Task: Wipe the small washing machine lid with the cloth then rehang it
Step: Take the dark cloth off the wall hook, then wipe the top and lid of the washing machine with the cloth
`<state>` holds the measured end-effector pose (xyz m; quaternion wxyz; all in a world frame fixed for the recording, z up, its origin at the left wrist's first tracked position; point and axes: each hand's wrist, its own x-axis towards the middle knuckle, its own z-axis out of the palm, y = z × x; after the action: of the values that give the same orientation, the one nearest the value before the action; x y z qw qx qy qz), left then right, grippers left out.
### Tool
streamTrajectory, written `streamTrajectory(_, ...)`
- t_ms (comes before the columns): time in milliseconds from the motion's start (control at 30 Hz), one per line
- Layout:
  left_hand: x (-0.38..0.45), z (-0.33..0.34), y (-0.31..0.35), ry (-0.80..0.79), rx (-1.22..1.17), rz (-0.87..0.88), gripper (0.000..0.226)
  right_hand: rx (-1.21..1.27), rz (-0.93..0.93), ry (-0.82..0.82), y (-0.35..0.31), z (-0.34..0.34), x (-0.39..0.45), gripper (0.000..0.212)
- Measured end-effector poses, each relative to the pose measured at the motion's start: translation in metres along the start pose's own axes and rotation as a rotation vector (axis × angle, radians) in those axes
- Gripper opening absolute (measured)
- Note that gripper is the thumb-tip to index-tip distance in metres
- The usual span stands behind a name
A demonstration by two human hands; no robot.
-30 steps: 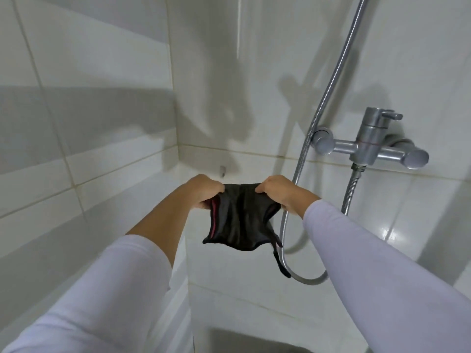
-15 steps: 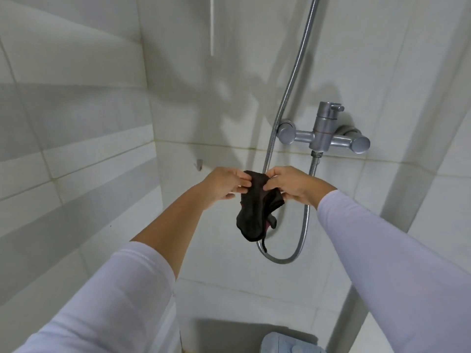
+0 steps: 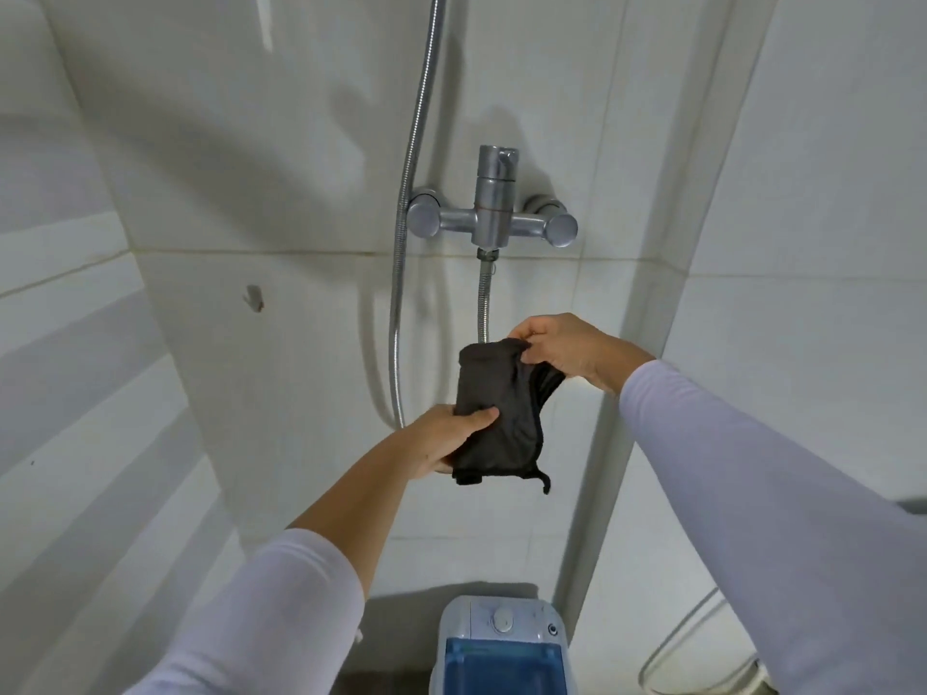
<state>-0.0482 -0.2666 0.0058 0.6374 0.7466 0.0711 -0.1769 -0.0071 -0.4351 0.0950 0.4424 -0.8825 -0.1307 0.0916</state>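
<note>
washing machine [image 3: 501,644] cut off by bottom edge, cloth [image 3: 496,413] partly covered by hands

A metal shower mixer [image 3: 491,220] sits on the far tiled wall [image 3: 251,143], its hose [image 3: 409,193] looping down left.

Light: soft, even, fairly dim, cool white | Shadows: broad blurred arm shadows across the far tiled wall [image 3: 311,143] | Glare: faint sheen on the tap [image 3: 494,213] | Blur: slight motion softness throughout | Distortion: wide-angle bending of tile lines at left and right edges
</note>
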Motion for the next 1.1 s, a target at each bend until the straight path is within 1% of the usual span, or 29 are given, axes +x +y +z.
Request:
streamTrajectory(67,0.009,0.014,0.006,0.017,-0.094,-0.078,0.046,0.023,-0.058,0.055,0.016,-0.005,-0.007,0.026)
streamTrajectory(133,0.014,0.025,0.013,-0.023,-0.257,-0.124,0.033,0.055,-0.099,0.068,0.032,-0.008,-0.016,0.027)
streamTrajectory(167,0.017,0.029,0.016,-0.055,-0.335,-0.118,0.026,0.075,-0.103,0.065,0.041,-0.010,-0.019,0.027)
streamTrajectory(200,0.018,0.032,0.018,-0.093,-0.431,-0.100,0.025,0.077,-0.097,0.056,0.048,-0.011,-0.024,0.027)
streamTrajectory(267,0.026,0.036,0.020,-0.164,-0.659,-0.074,0.036,0.001,-0.056,0.008,0.062,-0.014,-0.030,0.030)
streamTrajectory(300,0.029,0.039,0.019,-0.190,-0.721,-0.072,0.040,-0.064,-0.031,-0.030,0.069,-0.015,-0.032,0.033)
streamTrajectory(333,0.033,0.042,0.019,-0.218,-0.720,-0.071,0.042,-0.125,-0.001,-0.076,0.076,-0.015,-0.033,0.038)
streamTrajectory(400,0.036,0.052,0.017,-0.261,-0.566,-0.076,0.045,-0.195,0.081,-0.157,0.088,-0.015,-0.035,0.048)
streamTrajectory(433,0.040,0.058,0.014,-0.275,-0.450,-0.080,0.040,-0.198,0.125,-0.184,0.093,-0.015,-0.036,0.050)
streamTrajectory(500,0.047,0.068,0.008,-0.287,-0.271,-0.088,0.021,-0.157,0.181,-0.186,0.104,-0.016,-0.038,0.048)
streamTrajectory(533,0.051,0.073,0.005,-0.277,-0.230,-0.098,0.015,-0.112,0.190,-0.144,0.112,-0.016,-0.038,0.043)
streamTrajectory(567,0.055,0.076,0.001,-0.258,-0.194,-0.109,0.012,-0.059,0.194,-0.069,0.119,-0.016,-0.037,0.036)
streamTrajectory(600,0.059,0.079,-0.003,-0.246,-0.162,-0.109,0.012,0.004,0.203,0.018,0.130,-0.016,-0.036,0.026)
streamTrajectory(633,0.063,0.081,-0.006,-0.249,-0.140,-0.103,0.013,0.070,0.218,0.072,0.140,-0.015,-0.035,0.020)
streamTrajectory(667,0.068,0.083,-0.010,-0.267,-0.135,-0.094,0.014,0.127,0.235,0.065,0.152,-0.015,-0.032,0.029)
streamTrajectory(733,0.081,0.086,-0.019,-0.326,-0.156,-0.071,0.017,0.229,0.267,-0.053,0.177,-0.008,-0.028,0.059)
streamTrajectory(767,0.088,0.088,-0.025,-0.354,-0.163,-0.059,0.021,0.266,0.276,-0.103,0.188,-0.002,-0.025,0.064)
streamTrajectory(800,0.094,0.089,-0.032,-0.378,-0.166,-0.050,0.025,0.289,0.273,-0.131,0.199,0.004,-0.022,0.064)
streamTrajectory(900,0.115,0.096,-0.058,-0.423,-0.144,-0.030,0.026,0.255,0.292,-0.106,0.236,0.022,-0.013,0.054)
streamTrajectory(1000,0.146,0.101,-0.093,-0.403,-0.112,-0.043,0.026,0.231,0.328,-0.080,0.280,0.040,-0.001,0.047)
streamTrajectory(1100,0.179,0.109,-0.138,-0.381,-0.019,-0.067,0.027,0.318,0.326,-0.041,0.325,0.061,0.008,0.038)
